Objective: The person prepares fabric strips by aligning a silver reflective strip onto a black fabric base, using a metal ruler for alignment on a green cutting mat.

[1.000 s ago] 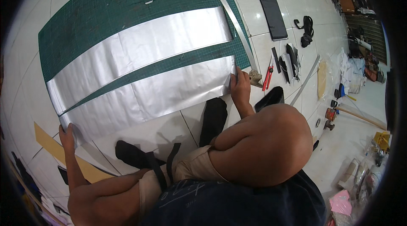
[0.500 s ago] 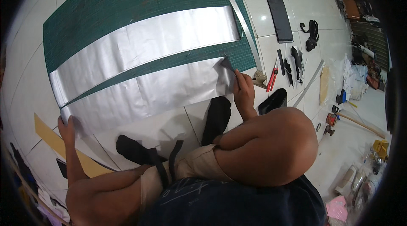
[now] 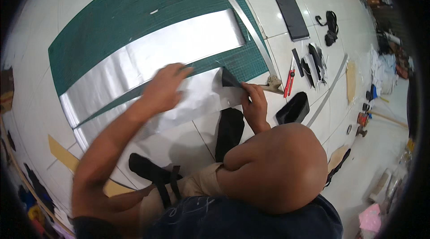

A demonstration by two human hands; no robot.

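Two long silver sheets lie across a green cutting mat (image 3: 134, 10) on the white floor. The far silver sheet (image 3: 179, 51) lies flat. My left hand (image 3: 163, 89), blurred, reaches over the middle of the near silver sheet (image 3: 204, 98) with fingers spread, on or just above it. My right hand (image 3: 254, 104) pinches that sheet's right corner (image 3: 229, 79), which is lifted and folded over so its dark underside shows. My bent knee fills the lower middle of the view.
A long metal ruler (image 3: 244, 19) runs along the mat's right edge. A red utility knife (image 3: 290, 80), dark cut pieces (image 3: 313, 62), a black pouch (image 3: 293, 109), a long black strip (image 3: 286, 4) and a black strap (image 3: 331, 26) lie to the right. A tan strip (image 3: 62, 156) lies at the left.
My left hand has left the sheet's left end and swung up to its middle. My right hand has lifted and folded the right corner over.
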